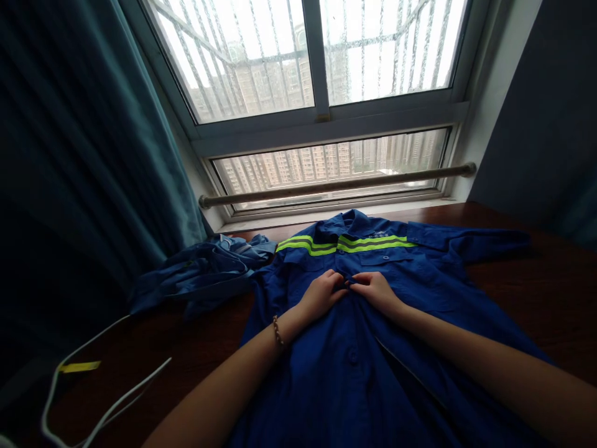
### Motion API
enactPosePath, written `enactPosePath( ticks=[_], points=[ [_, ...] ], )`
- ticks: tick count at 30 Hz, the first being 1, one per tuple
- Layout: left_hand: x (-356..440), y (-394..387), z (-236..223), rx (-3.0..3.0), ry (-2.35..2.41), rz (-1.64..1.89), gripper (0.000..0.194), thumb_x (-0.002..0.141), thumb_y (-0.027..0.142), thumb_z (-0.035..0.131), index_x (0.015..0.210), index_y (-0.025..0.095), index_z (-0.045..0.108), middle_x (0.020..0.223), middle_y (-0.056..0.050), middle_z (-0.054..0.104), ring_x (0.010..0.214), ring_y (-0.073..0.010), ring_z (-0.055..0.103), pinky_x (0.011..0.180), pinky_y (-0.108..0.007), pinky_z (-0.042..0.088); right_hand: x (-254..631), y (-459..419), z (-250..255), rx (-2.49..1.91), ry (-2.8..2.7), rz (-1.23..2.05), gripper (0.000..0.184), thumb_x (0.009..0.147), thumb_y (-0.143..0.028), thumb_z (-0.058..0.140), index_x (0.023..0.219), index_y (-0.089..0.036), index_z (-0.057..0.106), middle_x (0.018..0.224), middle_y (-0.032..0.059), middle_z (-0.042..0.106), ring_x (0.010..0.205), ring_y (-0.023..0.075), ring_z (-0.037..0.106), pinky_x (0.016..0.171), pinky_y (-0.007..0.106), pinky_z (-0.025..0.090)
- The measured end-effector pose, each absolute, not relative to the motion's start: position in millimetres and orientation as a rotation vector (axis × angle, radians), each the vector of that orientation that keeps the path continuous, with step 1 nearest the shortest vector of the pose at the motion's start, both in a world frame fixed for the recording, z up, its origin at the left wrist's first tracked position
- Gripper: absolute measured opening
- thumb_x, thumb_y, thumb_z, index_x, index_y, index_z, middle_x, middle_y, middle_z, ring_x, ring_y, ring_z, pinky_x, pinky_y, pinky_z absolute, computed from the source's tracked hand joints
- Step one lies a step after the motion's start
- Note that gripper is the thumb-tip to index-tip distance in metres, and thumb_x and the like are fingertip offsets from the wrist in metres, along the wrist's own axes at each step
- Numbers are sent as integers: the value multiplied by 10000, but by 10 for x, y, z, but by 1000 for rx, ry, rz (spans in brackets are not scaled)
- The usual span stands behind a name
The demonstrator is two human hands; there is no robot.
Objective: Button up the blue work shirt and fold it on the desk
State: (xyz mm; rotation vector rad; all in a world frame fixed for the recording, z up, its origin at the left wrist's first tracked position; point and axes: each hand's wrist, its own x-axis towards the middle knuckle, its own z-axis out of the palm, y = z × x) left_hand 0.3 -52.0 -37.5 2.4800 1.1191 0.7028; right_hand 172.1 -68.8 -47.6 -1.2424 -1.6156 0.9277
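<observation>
A blue work jacket [321, 361] with a yellow-green reflective stripe across the chest lies front up, its collar toward the window. My left hand [324, 291] and my right hand [375, 291] meet at its front opening, just below the stripe. The fingers of both hands are closed on the jacket's front edges, pinching the cloth. Whether a button is between the fingertips is hidden. One button [353, 356] shows lower on the front. Below my hands the two front edges part, and the right one lies folded open.
Crumpled blue clothing [209, 267] lies left of the jacket, against a teal curtain [153, 155]. A white cable [125, 395] with a yellow tag [80, 367] curls at the lower left of the brown wooden surface [555, 292]. A metal rail [336, 186] crosses before the window.
</observation>
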Motion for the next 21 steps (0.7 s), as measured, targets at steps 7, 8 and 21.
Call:
enactPosePath(
  ticks=[7,8,21],
  points=[
    [-20,-453,-409,2388,1039,801,116,686,257,621,718,166,558,675,7,526,606,-113,467,547,-203,349,1736,-716,-406,-1207,-1438,1253,369,747,-413,466,774,-119,687,496,-2,552,415,97,414,398,205,275],
    [-25,-456,-411,2351,1026,831,107,689,250,616,709,164,555,658,9,529,597,-110,467,543,-201,348,1737,-727,-400,-1206,-1454,1273,363,750,-407,467,788,-121,688,468,-13,526,393,89,385,385,202,252],
    [129,-580,-232,1517,1039,839,194,692,313,611,725,134,545,565,-34,618,442,-136,577,408,-203,418,1704,-811,-278,-1030,-1821,383,176,759,-147,512,733,-199,677,784,19,597,703,125,552,630,226,416]
  ],
)
